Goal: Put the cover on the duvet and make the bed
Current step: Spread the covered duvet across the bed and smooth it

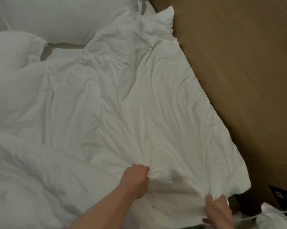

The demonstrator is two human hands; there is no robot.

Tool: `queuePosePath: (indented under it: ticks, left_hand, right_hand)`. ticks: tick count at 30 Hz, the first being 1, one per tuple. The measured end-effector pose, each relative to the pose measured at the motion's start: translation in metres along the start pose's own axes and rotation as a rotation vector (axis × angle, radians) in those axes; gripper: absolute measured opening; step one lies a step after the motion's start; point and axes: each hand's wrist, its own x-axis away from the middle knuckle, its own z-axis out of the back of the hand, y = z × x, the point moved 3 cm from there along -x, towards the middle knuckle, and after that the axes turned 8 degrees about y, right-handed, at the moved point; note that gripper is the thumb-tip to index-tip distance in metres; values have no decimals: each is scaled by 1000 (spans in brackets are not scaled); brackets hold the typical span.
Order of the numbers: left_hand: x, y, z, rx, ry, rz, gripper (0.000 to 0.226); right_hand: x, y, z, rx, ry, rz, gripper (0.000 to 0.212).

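- Head view: the white duvet [139, 100] lies rumpled across the bed, its near corner hanging toward the brown floor [238, 63], with two pillows [57, 15] at the head.
- The left hand [136, 179] is a closed fist bunching a fold of the fabric; the right hand [218, 209] pinches the near edge.
- It looks soft, floppy and light but bulky, likely to slide inside its cover; corners and edges seem the best places to hold.

Plain white duvet cover [139, 100], white pillows [62, 15], brown wall [238, 63].
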Motion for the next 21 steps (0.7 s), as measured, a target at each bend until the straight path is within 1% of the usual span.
queuePosePath:
  ticks: [1,3,5,6,9,10,11,12,13,15,16,17,18,20,21]
  left_hand:
    - [3,-5,0,26,-3,-15,36]
    - [17,-22,6,91,53,9,57]
    - [37,-45,12,19,127,18,63]
    - [47,-58,12,-62,119,7,65]
    - [84,-90,7,-228,-26,-64,82]
    - [94,-98,4,-258,-38,-106,88]
    - [101,-104,0,-303,-40,-138,88]
    - [106,-108,-5,-338,-24,-161,80]
    - [108,-111,-8,-342,10,-187,63]
    - [111,-112,-3,-260,128,-172,25]
    - [114,-110,4,-196,185,-143,25]
    - [116,-108,9,-151,235,-133,33]
    - [122,-105,17,-101,294,-133,36]
    - [142,-99,34,13,374,-149,32]
    - [153,-97,42,65,414,-169,28]
  right_hand:
    - [6,-1,-3,-76,11,-50,51]
    - [16,3,-15,-173,-53,-83,68]
    - [30,10,-24,-175,-110,-35,75]
    - [36,16,-31,-157,-119,-5,77]
    - [53,27,-49,-98,-162,48,82]
    - [58,29,-55,-110,-172,56,81]
    - [65,29,-61,-122,-184,68,79]
    - [73,31,-69,-124,-193,67,77]
    - [82,32,-77,-130,-206,74,74]
    - [100,37,-98,-114,-263,65,67]
    - [110,39,-108,-118,-304,38,65]
    - [120,42,-118,-150,-353,-21,64]
    - [133,46,-129,-202,-394,-118,63]
    - [165,48,-144,-305,-484,-293,62]
    - [181,47,-151,-363,-536,-367,67]
